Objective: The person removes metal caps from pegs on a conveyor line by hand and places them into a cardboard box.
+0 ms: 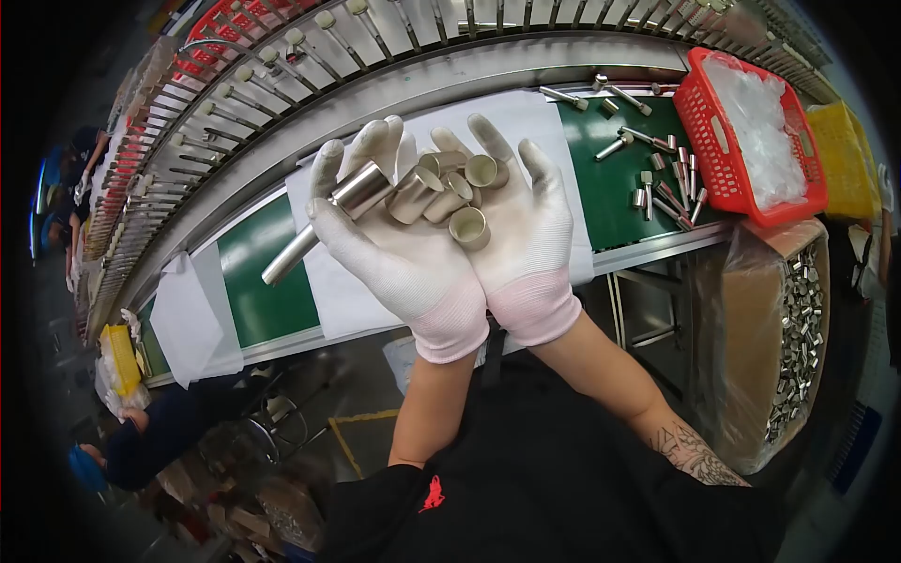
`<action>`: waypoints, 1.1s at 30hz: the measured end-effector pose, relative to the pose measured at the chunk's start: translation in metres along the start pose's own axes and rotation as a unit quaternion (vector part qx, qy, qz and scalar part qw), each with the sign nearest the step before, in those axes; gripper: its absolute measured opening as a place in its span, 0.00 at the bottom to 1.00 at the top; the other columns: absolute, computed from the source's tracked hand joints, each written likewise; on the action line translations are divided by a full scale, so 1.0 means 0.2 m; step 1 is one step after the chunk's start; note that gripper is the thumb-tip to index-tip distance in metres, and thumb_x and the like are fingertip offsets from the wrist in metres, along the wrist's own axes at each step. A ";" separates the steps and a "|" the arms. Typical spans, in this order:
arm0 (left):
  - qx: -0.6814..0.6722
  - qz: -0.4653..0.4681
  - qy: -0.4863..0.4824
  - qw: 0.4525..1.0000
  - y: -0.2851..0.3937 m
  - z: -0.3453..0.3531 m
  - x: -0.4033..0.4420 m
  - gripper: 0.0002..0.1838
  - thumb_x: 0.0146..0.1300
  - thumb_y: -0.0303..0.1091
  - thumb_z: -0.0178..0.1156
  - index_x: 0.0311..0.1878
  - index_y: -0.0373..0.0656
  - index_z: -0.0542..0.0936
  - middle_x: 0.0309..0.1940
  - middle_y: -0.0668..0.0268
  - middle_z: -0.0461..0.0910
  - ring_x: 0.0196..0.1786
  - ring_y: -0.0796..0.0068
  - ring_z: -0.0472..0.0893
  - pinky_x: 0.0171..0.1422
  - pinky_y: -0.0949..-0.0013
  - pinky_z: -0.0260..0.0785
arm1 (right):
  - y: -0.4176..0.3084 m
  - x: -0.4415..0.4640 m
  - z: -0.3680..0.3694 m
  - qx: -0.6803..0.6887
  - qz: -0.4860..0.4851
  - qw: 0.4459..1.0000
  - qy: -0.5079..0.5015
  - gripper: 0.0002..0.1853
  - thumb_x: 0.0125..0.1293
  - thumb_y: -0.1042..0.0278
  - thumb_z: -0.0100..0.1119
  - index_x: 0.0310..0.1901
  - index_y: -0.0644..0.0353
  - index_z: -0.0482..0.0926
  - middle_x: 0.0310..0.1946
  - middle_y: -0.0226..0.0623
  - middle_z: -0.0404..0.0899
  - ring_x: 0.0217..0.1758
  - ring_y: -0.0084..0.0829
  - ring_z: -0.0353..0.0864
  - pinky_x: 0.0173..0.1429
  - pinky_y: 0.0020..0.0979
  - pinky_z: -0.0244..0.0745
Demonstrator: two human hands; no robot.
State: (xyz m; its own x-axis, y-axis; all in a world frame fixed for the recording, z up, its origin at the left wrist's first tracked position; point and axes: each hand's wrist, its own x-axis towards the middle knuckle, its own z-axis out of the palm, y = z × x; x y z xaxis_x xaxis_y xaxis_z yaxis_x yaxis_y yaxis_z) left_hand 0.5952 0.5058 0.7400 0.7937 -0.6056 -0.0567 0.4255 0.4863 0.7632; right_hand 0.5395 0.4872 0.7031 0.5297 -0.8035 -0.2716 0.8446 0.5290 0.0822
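Note:
My left hand (404,267) and my right hand (530,230), both in white gloves with pink cuffs, are cupped side by side with palms up. Several short silver metal caps (414,195), hollow at one end, lie in a heap across the two palms. Between the thumb and fingers of my left hand is a slim metal tube (292,254) with a wider cylindrical cap (363,190) at its upper end. The right hand's fingers are stretched and slightly curled around the heap. Under the hands, white paper (343,296) covers part of a green work surface (267,272).
Loose caps and tubes (657,174) lie at right, beside a red basket (709,145) lined with clear plastic. Below it stands a carton (746,310) of metal caps. A rack of upright rods (319,56) curves behind. Another person (155,436) is at lower left.

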 end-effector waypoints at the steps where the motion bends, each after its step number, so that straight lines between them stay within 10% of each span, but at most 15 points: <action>1: 0.000 0.002 -0.002 1.000 -0.02 0.00 -0.01 0.25 0.85 0.55 0.39 0.69 0.46 0.70 0.61 0.57 0.79 0.67 0.65 0.77 0.68 0.58 0.76 | -0.01 -0.01 0.00 0.001 0.001 1.000 -0.003 0.23 0.82 0.47 0.47 0.66 0.53 0.75 0.62 0.44 0.78 0.62 0.39 0.80 0.71 0.45 0.76; 7: 0.065 -0.145 -0.239 0.958 -0.43 0.23 -0.36 0.22 0.87 0.47 0.37 0.65 0.41 0.72 0.60 0.59 0.81 0.63 0.68 0.80 0.70 0.61 0.73 | -0.61 -0.23 -0.13 -0.039 -0.168 0.982 0.079 0.19 0.80 0.53 0.50 0.62 0.53 0.80 0.54 0.38 0.84 0.58 0.36 0.83 0.67 0.40 0.79; 11: 0.003 -0.269 -0.453 0.850 -0.78 0.80 -0.95 0.25 0.87 0.47 0.38 0.67 0.36 0.74 0.64 0.56 0.79 0.65 0.70 0.78 0.72 0.65 0.68 | -1.32 -0.84 -0.01 -0.101 -0.468 0.874 0.081 0.19 0.76 0.51 0.55 0.58 0.53 0.84 0.57 0.40 0.85 0.58 0.41 0.84 0.65 0.46 0.80; 15: -0.038 -0.274 -0.522 0.806 -0.83 1.13 -1.33 0.27 0.87 0.46 0.38 0.71 0.34 0.71 0.67 0.52 0.76 0.73 0.64 0.72 0.79 0.62 0.60 | -2.13 -1.50 -0.10 -0.238 -0.743 0.602 0.171 0.22 0.78 0.49 0.55 0.62 0.56 0.79 0.57 0.38 0.81 0.62 0.38 0.79 0.68 0.49 0.75; 17: -0.013 -0.383 -0.506 0.772 -0.84 1.02 -1.27 0.29 0.87 0.49 0.38 0.73 0.34 0.71 0.68 0.51 0.76 0.73 0.64 0.72 0.80 0.62 0.61 | -2.20 -1.77 -0.19 -0.419 -0.723 0.330 0.439 0.28 0.79 0.52 0.53 0.70 0.64 0.72 0.62 0.38 0.78 0.67 0.34 0.75 0.76 0.35 0.63; 19: -0.003 -0.409 -0.472 0.781 -0.88 0.76 -1.10 0.31 0.87 0.52 0.37 0.74 0.34 0.70 0.68 0.51 0.76 0.72 0.65 0.74 0.79 0.62 0.62 | -2.23 -1.89 -0.37 -0.438 -0.715 0.231 0.493 0.27 0.79 0.60 0.54 0.69 0.74 0.71 0.64 0.44 0.77 0.66 0.34 0.75 0.72 0.35 0.68; 22: 0.111 -0.370 -0.436 0.813 -0.92 0.22 -0.81 0.31 0.87 0.52 0.38 0.72 0.32 0.72 0.67 0.52 0.78 0.70 0.64 0.75 0.79 0.62 0.63 | -1.69 -1.45 -0.35 -0.561 -0.617 0.350 0.427 0.15 0.81 0.68 0.50 0.61 0.66 0.76 0.48 0.37 0.81 0.51 0.26 0.79 0.60 0.29 0.75; 24: 0.173 -0.384 -0.349 0.837 -0.81 -0.05 -0.70 0.30 0.87 0.49 0.38 0.68 0.30 0.75 0.64 0.53 0.80 0.69 0.64 0.76 0.78 0.62 0.63 | -1.24 -1.08 -0.30 -0.688 -0.370 0.544 0.307 0.13 0.82 0.68 0.49 0.59 0.65 0.76 0.38 0.33 0.80 0.39 0.24 0.78 0.49 0.31 0.77; 29: 0.226 -0.273 -0.253 0.900 -0.59 -0.63 -0.49 0.33 0.87 0.51 0.32 0.64 0.30 0.77 0.61 0.53 0.82 0.65 0.64 0.79 0.75 0.62 0.68 | -0.32 -0.47 -0.71 -0.804 -0.084 0.571 0.144 0.26 0.79 0.45 0.50 0.55 0.63 0.80 0.37 0.58 0.85 0.45 0.57 0.86 0.54 0.49 0.80; 33: 0.164 -0.294 -0.112 0.935 -0.31 -0.88 -0.34 0.33 0.86 0.55 0.35 0.53 0.34 0.81 0.52 0.56 0.84 0.56 0.67 0.82 0.65 0.63 0.74 | 0.05 -0.38 -0.66 -0.786 -0.014 0.610 0.103 0.27 0.77 0.42 0.51 0.51 0.60 0.85 0.38 0.58 0.85 0.45 0.58 0.86 0.52 0.49 0.81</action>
State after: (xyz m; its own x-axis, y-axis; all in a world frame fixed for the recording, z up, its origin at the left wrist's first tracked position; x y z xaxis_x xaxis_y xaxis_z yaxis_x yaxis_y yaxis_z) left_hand 0.5917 0.6283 0.5839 0.3367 -0.8427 -0.4202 0.5749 -0.1694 0.8005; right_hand 0.4976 0.5906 0.5981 0.3589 -0.8521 -0.3809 -0.3501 0.2554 -0.9012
